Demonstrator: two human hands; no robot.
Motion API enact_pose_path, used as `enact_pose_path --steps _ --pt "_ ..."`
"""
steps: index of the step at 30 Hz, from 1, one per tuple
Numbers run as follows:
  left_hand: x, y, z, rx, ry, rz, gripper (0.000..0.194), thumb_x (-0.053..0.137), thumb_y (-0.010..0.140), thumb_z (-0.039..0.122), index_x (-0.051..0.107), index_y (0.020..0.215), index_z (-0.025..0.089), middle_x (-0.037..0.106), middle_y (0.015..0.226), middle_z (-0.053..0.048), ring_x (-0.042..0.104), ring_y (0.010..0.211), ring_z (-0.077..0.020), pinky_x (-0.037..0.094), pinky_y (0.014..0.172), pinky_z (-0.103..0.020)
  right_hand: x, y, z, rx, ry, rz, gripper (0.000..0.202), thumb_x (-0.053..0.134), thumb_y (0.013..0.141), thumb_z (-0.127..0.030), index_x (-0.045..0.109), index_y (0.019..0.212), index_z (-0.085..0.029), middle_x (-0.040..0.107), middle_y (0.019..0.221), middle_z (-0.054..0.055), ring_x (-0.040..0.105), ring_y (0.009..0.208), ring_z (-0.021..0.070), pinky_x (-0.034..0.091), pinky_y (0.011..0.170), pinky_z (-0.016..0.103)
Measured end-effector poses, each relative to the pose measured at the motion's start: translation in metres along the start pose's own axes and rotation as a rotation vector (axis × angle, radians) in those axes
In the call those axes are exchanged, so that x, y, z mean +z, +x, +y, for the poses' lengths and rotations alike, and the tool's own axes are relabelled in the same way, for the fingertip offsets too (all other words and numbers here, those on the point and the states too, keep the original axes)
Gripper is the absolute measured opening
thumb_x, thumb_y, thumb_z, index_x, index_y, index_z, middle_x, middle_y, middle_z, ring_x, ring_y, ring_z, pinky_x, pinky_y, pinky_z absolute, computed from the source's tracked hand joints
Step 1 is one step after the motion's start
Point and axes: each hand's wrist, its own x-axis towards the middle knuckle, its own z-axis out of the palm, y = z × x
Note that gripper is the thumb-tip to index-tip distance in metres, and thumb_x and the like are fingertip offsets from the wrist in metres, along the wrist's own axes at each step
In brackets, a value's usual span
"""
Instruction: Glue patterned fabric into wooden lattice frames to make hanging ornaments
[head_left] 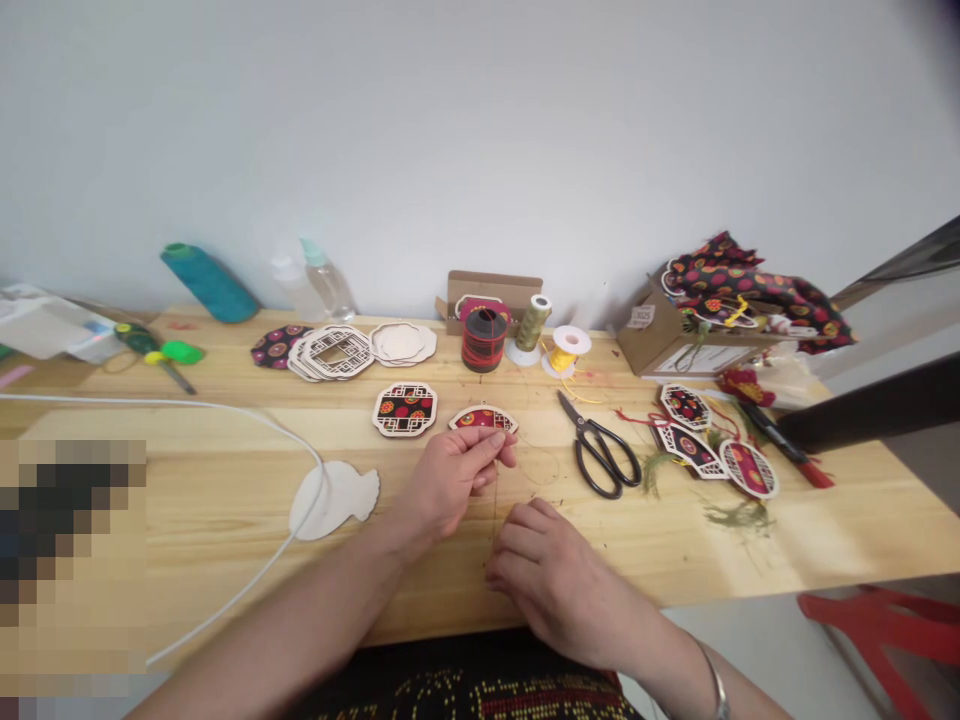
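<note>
My left hand (457, 475) is closed in a pinch just in front of a fish-shaped wooden ornament (480, 415) with red patterned fabric, covering its lower edge. A thin thread (496, 510) runs down from its fingertips toward my right hand (544, 570). That hand is curled low over the table's front edge, its fingertips turned under; what it grips is hidden. An octagonal ornament (405, 410) with dark floral fabric lies to the left. Black-handled scissors (600, 450) rest to the right, blades pointing away.
Thread spools (482, 340), stacked wooden frames (337, 352) and a box with fabric (682, 335) stand along the wall. Finished-looking ornaments (686, 450) lie right. A white cable (259, 415) crosses a vase-shaped piece (330, 500). A red stool (885, 640) stands below right.
</note>
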Motion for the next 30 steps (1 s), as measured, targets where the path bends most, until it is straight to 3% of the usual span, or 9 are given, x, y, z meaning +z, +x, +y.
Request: enact_pose_path --steps 23,30 --pt "0.0007 0.0 0.0007 0.029 0.05 0.027 0.026 0.077 0.068 0.037 0.072 0.074 0.013 0.063 0.064 -0.001 0.035 0.046 -0.0025 0.019 0.044 -0.019 -0.0062 0.0054 -0.0052 -0.041 0.006 -0.134 0.015 0.05 0.092 -0.02 0.058 0.079 -0.018 0.063 0.082 0.0 0.049 0.084 0.0152 0.037 0.076 0.027" --pt "0.0 0.0002 -0.0004 0.055 0.127 0.076 0.024 0.076 0.068 0.037 0.072 0.073 0.014 0.066 0.066 -0.003 0.053 0.064 -0.0089 0.039 0.058 -0.02 -0.0038 0.0057 -0.0032 -0.064 0.016 -0.14 0.014 0.05 0.091 -0.02 0.059 0.079 -0.018 0.063 0.082 0.0 0.05 0.084 0.0159 0.036 0.078 0.029"
